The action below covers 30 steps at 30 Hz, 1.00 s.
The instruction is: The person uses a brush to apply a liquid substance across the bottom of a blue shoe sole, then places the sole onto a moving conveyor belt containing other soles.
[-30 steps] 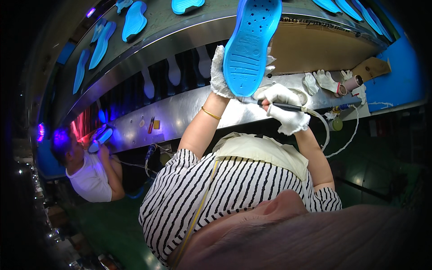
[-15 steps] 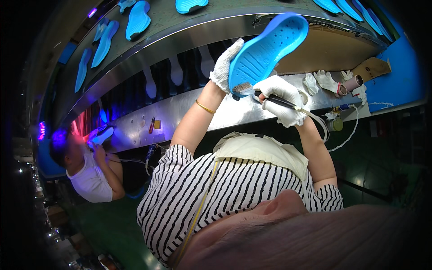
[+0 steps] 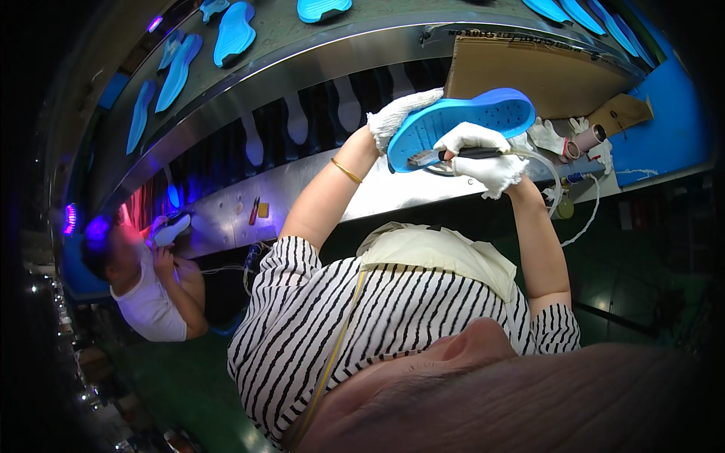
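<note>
Gripping blue sole (image 3: 457, 113), left hand (image 3: 395, 116) outstretched

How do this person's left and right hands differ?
The left hand holds the blue sole by its left end; the right hand holds a black-handled brush.
A gold bangle circles the wrist of the left hand; none shows by the right hand.
Both wear white gloves.
</note>
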{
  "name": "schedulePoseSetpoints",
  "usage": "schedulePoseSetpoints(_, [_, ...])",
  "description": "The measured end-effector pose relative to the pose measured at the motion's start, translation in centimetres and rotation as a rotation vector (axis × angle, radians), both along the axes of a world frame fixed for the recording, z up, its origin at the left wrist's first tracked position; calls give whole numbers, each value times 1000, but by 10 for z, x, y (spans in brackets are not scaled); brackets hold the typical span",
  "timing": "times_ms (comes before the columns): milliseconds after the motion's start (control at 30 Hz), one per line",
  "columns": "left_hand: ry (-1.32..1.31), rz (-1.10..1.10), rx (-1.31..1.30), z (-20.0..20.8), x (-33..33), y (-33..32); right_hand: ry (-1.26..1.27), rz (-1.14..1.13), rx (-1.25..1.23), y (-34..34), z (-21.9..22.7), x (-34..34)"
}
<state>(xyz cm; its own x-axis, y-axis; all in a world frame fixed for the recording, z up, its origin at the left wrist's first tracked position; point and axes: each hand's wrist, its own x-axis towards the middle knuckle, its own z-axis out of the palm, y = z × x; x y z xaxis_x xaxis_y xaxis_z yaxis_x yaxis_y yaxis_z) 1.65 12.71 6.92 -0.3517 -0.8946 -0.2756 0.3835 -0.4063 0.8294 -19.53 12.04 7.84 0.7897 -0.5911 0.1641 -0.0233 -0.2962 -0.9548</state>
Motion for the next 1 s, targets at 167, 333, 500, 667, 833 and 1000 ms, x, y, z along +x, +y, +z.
schedulePoseSetpoints(167, [-98,-36,-42,5,0,3,51,17,-60,-15,0,-24])
schedulePoseSetpoints(333, [129,22,19,-5,-4,6,-114,-64,104,5,16,-4])
schedulePoseSetpoints(500, [345,-81,44,6,-14,16,-276,-300,27,-40,-8,-40])
schedulePoseSetpoints(667, [406,-8,75,-10,-9,16,-440,-694,206,-66,-12,-56])
schedulePoseSetpoints(833, [450,29,22,-13,-6,16,-303,-416,-172,-26,-16,-36])
schedulePoseSetpoints(1000, [448,32,-82,-1,-10,18,-234,-341,-644,-20,13,-36])
